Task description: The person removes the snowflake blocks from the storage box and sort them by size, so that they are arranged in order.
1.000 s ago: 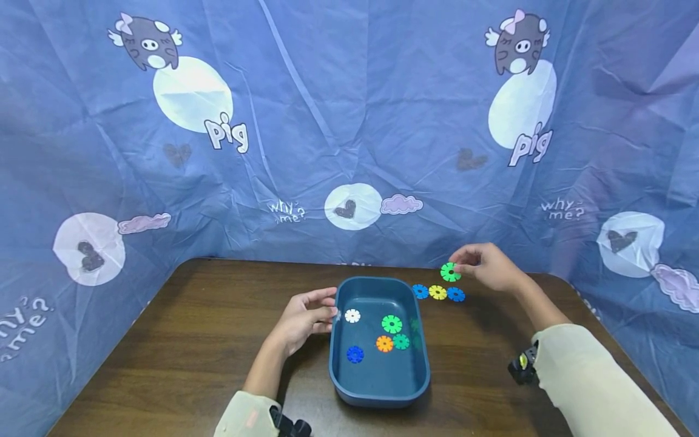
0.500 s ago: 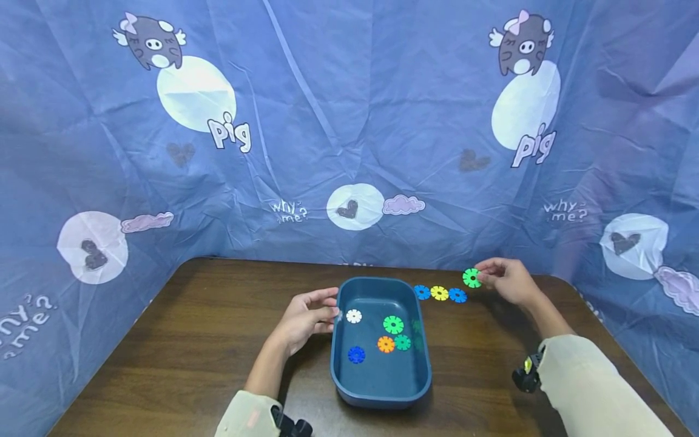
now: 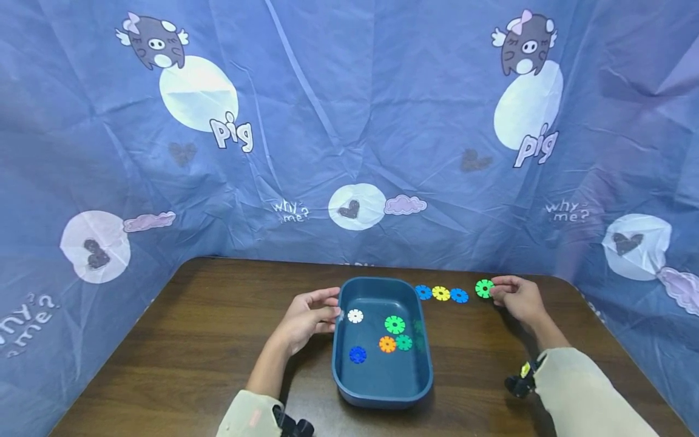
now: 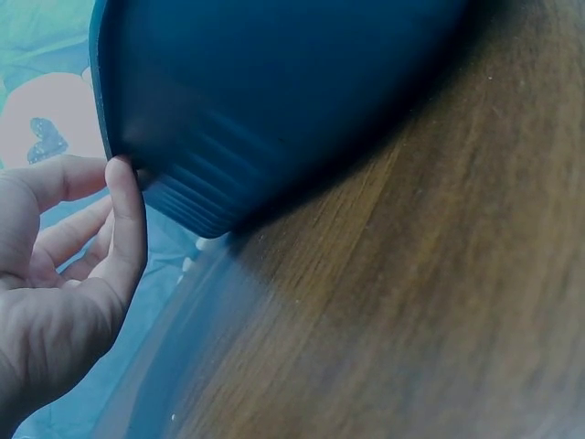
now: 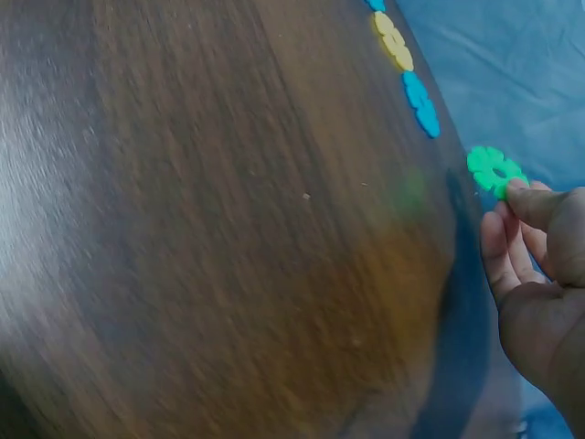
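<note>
My right hand (image 3: pixel 521 298) pinches a light green notched plastic disc (image 3: pixel 483 289) by its right edge, between thumb and fingers. The disc is held tilted up, close over the table's far right part, just right of a row of a blue disc (image 3: pixel 423 292), a yellow disc (image 3: pixel 441 294) and another blue disc (image 3: pixel 459 295). My left hand (image 3: pixel 306 318) holds the left rim of a dark blue tub (image 3: pixel 383 400); in the left wrist view, thumb and forefinger (image 4: pixel 80 176) pinch that rim. Inside the tub lie a white disc (image 3: pixel 355 315), a dark blue disc (image 3: pixel 357 355) and several others.
Also in the tub are a green disc (image 3: pixel 395 325), an orange disc (image 3: pixel 388 344) and a teal disc (image 3: pixel 404 343). The brown wooden table (image 3: pixel 218 346) ends at a blue printed cloth (image 3: pixel 284 158) hanging behind it and at both sides.
My right hand has carried the green disc rightward and down, from above the row to beyond its right end. My left hand stays on the tub's rim.
</note>
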A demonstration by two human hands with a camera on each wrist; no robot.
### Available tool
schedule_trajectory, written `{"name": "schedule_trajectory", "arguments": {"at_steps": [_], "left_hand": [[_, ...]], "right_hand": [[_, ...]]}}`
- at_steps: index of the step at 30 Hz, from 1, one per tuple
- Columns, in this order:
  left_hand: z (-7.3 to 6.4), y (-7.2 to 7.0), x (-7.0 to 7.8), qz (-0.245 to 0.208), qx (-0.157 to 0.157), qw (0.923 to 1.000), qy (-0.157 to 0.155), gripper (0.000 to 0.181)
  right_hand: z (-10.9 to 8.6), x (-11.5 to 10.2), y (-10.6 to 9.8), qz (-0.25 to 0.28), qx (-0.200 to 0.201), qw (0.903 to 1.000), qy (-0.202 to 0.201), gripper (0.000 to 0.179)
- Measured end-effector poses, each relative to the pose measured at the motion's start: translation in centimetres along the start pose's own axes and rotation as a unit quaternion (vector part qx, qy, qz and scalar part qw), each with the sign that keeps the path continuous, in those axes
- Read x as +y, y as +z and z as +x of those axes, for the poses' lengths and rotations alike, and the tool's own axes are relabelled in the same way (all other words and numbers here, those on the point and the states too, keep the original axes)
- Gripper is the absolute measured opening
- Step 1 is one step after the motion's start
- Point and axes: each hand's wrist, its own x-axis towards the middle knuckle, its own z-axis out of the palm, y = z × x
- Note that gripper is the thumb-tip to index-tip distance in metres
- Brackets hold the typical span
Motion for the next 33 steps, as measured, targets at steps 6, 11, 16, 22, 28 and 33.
{"name": "schedule_trajectory", "arguments": {"at_steps": [6,11,16,22,28,33], "left_hand": [[0.0,0.1,0.0,0.005,0.001,1.0,-0.005,0.053],[0.0,0.1,0.2,0.01,0.01,0.9999,-0.006,0.051],[0.0,0.1,0.2,0.014,0.016,0.9998,-0.006,0.049],[0.1,0.1,0.2,0.009,0.018,0.9998,-0.007,0.049],[0.0,0.1,0.2,0.008,0.018,0.9998,-0.007,0.049],[0.0,0.1,0.2,0.007,0.02,0.9998,-0.007,0.049]], "right_hand": [[-0.5,0.8,0.5,0.057,0.011,0.9969,0.053,0.039],[-0.5,0.8,0.8,0.08,0.03,0.9938,0.071,0.04],[-0.5,0.9,1.0,0.079,0.03,0.9938,0.073,0.04],[-0.3,1.2,1.2,0.039,0.019,0.9968,0.067,0.036],[-0.3,1.1,1.4,-0.008,0.02,0.9976,0.066,0.032],[-0.4,1.0,1.5,-0.04,0.016,0.9969,0.065,0.03]]}}
